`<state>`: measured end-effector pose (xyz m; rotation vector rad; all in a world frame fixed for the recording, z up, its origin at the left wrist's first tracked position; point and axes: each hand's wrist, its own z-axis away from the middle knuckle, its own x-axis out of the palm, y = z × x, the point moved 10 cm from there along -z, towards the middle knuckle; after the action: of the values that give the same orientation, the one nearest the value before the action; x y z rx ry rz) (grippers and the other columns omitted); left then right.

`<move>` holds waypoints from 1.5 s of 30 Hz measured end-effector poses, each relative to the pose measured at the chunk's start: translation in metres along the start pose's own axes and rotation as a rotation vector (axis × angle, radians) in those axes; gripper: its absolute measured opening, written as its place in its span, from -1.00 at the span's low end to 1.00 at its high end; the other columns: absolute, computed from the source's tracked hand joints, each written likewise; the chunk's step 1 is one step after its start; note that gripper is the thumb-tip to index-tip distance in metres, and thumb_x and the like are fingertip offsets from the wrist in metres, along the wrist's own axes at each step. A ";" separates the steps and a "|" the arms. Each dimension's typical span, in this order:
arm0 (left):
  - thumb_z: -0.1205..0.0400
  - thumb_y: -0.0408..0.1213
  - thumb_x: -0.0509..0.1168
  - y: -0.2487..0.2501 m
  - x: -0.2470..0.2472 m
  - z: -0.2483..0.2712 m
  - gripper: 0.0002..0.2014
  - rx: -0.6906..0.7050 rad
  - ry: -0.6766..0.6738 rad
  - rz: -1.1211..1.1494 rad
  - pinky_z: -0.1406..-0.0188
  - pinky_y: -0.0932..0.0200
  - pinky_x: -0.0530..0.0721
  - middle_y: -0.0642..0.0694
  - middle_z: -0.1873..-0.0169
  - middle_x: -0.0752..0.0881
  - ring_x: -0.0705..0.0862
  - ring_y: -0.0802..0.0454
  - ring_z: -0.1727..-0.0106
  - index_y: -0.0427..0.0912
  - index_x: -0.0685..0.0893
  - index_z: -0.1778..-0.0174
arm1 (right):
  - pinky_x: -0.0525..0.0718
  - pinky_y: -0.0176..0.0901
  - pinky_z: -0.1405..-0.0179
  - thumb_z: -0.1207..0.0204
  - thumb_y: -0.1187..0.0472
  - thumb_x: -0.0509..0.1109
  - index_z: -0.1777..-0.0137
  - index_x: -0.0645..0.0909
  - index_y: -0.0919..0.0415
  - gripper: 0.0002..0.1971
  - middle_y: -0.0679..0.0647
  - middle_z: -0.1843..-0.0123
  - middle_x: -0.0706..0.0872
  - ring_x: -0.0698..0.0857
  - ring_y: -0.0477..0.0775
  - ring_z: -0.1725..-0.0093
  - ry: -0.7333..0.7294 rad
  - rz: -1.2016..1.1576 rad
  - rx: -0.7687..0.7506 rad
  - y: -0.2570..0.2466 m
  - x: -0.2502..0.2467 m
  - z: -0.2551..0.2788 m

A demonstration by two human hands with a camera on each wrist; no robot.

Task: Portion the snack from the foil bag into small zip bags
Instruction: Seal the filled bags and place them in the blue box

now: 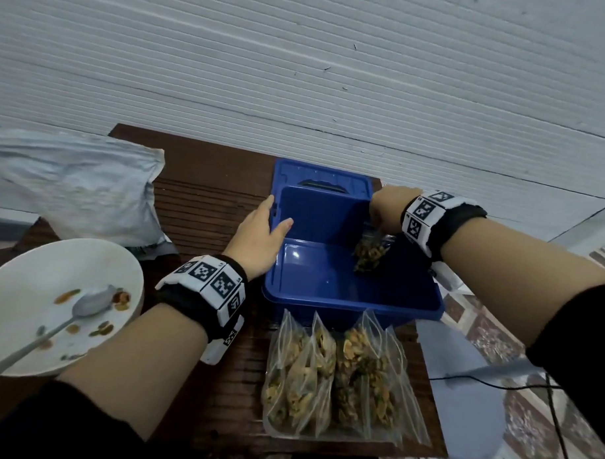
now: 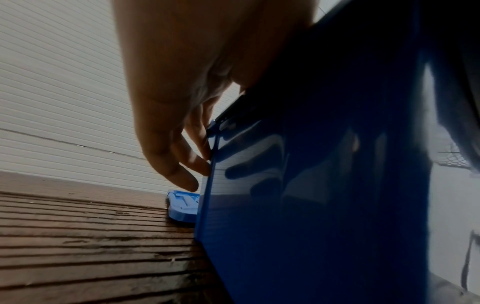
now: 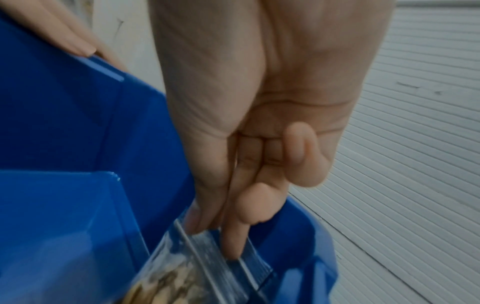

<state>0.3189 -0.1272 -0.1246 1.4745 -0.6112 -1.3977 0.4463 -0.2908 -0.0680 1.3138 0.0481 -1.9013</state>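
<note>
**Putting a Full Little Bag in the Blue Box**

My right hand [image 1: 389, 211] pinches the top strip of a small zip bag [image 1: 370, 254], thumb on one side, fingers on the other. The bag hangs down into the blue box [image 1: 343, 299], in the middle right of the frame. My left hand [image 1: 259, 238] rests on the box's left rim, with my fingers nearly straight on the outside and my thumb over the edge.

I think the bag is light and floppy. Its plastic looks slippery, and the snack inside may crumble, so I hold it by the stiff zip strip and do not squeeze the middle.

More filled zip bags [image 1: 337, 378] lie at the bottom of the frame. The foil bag [image 1: 76, 187] sits at the upper left.
</note>
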 end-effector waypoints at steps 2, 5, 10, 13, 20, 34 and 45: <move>-0.71 0.04 0.18 0.003 -0.002 0.004 -0.35 -0.009 0.019 -0.011 -0.56 -0.09 0.36 -0.09 -0.58 0.37 0.38 -0.05 -0.56 -0.06 0.14 -0.68 | 0.58 -0.18 0.30 -0.51 0.20 0.46 -0.05 0.75 0.26 -0.82 0.17 0.07 0.73 0.72 0.06 0.25 0.029 -0.139 -0.036 0.002 -0.006 0.011; -0.68 0.00 0.24 0.010 -0.011 0.014 -0.36 -0.003 0.116 -0.014 -0.48 -0.06 0.46 -0.12 -0.52 0.45 0.46 -0.07 -0.49 -0.10 0.22 -0.65 | 0.59 -0.33 0.37 -0.44 0.21 0.54 0.01 0.79 0.18 -0.86 -0.12 0.42 0.67 0.58 -0.31 0.65 0.034 -0.393 -0.081 0.002 -0.010 0.028; -0.66 -0.05 0.29 0.027 -0.030 0.032 -0.56 0.045 0.306 -0.075 -0.34 -0.10 0.57 -0.13 -0.31 0.57 0.58 -0.08 -0.29 -0.14 0.51 -0.42 | 0.55 -0.44 0.35 -0.46 0.20 0.52 0.06 0.77 0.15 -0.91 -0.19 0.41 0.70 0.57 -0.41 0.62 0.054 -0.601 -0.180 -0.018 -0.017 0.078; -0.65 -0.09 0.29 0.042 -0.030 0.047 -0.62 0.102 0.338 -0.151 -0.39 -0.09 0.50 -0.16 -0.30 0.56 0.53 -0.13 -0.33 -0.14 0.56 -0.36 | 0.48 -0.57 0.45 -0.49 0.17 0.49 0.10 0.75 0.15 -0.93 -0.15 0.36 0.70 0.56 -0.42 0.60 0.053 -0.607 -0.202 -0.032 -0.011 0.109; -0.65 -0.15 0.29 0.082 -0.007 0.092 -0.81 0.278 0.254 -0.207 -0.43 -0.13 0.43 -0.08 -0.26 0.59 0.48 -0.11 -0.37 -0.02 0.65 -0.17 | 0.61 -0.23 0.31 -0.52 0.05 0.46 0.29 0.71 0.14 -0.79 -0.04 0.38 0.74 0.67 -0.04 0.37 0.116 -0.644 -0.130 -0.044 0.015 0.166; -0.61 -0.06 0.35 0.112 0.051 0.169 -0.96 0.444 0.070 -0.321 -0.18 0.07 0.19 0.15 -0.15 0.64 0.46 0.04 -0.35 0.22 0.67 0.11 | 0.53 -0.12 0.25 -0.40 -0.03 0.54 0.34 0.60 0.23 -0.66 0.05 0.35 0.62 0.63 0.07 0.24 0.171 -0.775 0.187 -0.055 0.087 0.242; -0.52 0.15 0.39 0.115 0.091 0.191 -0.82 0.589 -0.149 -0.517 -0.05 0.07 0.10 0.36 0.07 0.61 0.42 0.25 -0.26 0.28 0.75 0.01 | 0.59 -0.13 -0.02 -0.51 0.25 0.41 0.11 0.72 0.15 -0.94 0.13 0.08 0.74 0.68 0.13 -0.01 0.331 -0.984 0.181 -0.064 0.087 0.261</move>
<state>0.1873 -0.3095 -0.0382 2.1143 -0.8197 -1.8320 0.1945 -0.4152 -0.0427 1.9332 0.8431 -2.4692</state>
